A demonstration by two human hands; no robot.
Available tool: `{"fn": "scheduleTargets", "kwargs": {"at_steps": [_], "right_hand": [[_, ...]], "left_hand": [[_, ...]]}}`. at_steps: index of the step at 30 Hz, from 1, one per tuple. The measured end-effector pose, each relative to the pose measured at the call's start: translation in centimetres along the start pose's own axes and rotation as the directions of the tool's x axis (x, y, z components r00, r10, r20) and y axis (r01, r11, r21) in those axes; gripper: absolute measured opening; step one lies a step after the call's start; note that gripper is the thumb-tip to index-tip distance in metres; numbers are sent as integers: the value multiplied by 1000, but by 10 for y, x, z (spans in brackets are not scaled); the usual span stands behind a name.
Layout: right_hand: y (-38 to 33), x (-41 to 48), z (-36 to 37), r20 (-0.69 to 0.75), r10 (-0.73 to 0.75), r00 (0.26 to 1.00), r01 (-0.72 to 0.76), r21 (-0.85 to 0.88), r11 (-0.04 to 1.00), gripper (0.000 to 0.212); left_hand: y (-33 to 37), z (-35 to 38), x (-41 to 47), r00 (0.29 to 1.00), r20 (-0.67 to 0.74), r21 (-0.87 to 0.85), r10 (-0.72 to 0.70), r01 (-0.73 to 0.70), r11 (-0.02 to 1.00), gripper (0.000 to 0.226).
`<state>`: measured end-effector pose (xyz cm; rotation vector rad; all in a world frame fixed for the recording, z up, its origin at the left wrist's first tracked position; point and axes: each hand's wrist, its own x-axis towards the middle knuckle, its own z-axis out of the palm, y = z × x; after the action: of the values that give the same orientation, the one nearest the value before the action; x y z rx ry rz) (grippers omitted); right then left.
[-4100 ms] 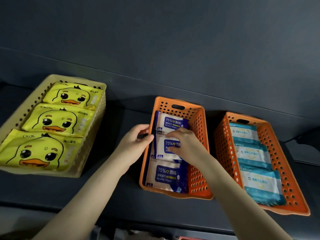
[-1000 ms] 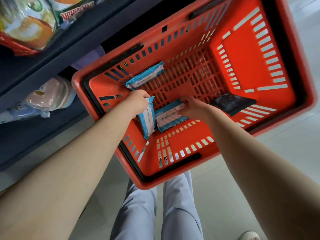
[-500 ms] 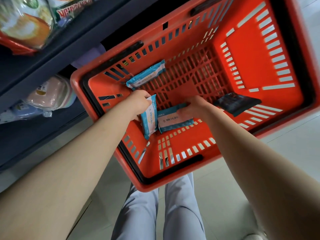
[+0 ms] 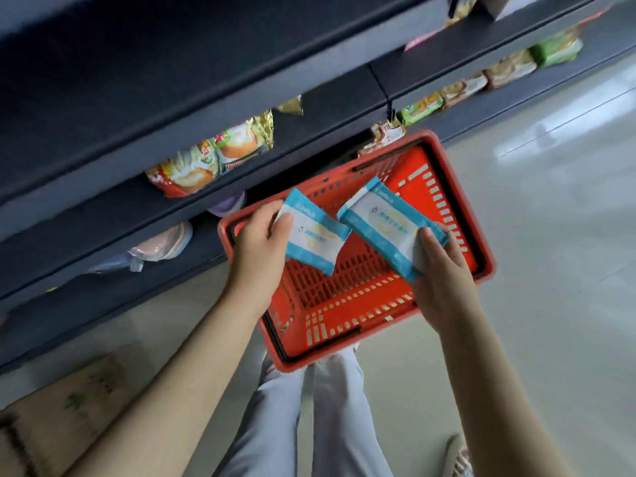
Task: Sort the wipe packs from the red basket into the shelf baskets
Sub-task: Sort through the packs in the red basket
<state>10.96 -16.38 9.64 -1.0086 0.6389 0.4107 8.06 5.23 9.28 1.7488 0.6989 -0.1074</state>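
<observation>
Both hands are up over the red basket, each gripping a blue-white wipe pack: left hand pinches the left pack, right hand grips the right pack. Dark shelf sits at far left.

The red basket had a slotted pattern and a black rim. The first wipe pack, at 10 o'clock over it, and the second wipe pack, at 2 o'clock, were white with light blue borders and a pale yellow ring. The shelves at 11 o'clock were dark blue-grey; the floor at 3 o'clock, pale cream.
</observation>
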Motion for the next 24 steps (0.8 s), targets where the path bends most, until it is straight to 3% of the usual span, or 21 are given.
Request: {"fn": "scheduleTargets", "kwargs": {"at_steps": [4, 8, 10, 13, 18, 21, 24], "right_hand": [[-68, -78, 41, 80, -54, 995, 45, 119, 992, 32], [-123, -143, 92, 155, -20, 988, 8, 77, 997, 50], [-140, -170, 118, 248, -53, 967, 46, 32, 998, 57], [-159, -206, 155, 390, -108, 914, 128, -24, 992, 48], [-170, -252, 226, 501, -166, 849, 225, -60, 972, 40], [-154, -269, 266, 536, -193, 822, 260, -52, 964, 40], [-127, -283, 302, 539, -219, 813, 281, -34, 959, 38]], "left_hand": [[108, -29, -75, 996, -28, -437, -83, 63, 897, 17], [188, -63, -140, 997, -54, -642, -48, 2, 767, 18], [215, -84, -163, 994, -104, -699, -34, -49, 714, 16], [243, -118, -187, 986, -165, -781, 3, -133, 610, 14], [268, -184, -206, 974, -223, -817, 48, -213, 535, 13], [268, -233, -207, 980, -182, -823, 84, -199, 532, 21], [262, -286, -204, 988, -78, -792, 134, -143, 593, 21]]}}
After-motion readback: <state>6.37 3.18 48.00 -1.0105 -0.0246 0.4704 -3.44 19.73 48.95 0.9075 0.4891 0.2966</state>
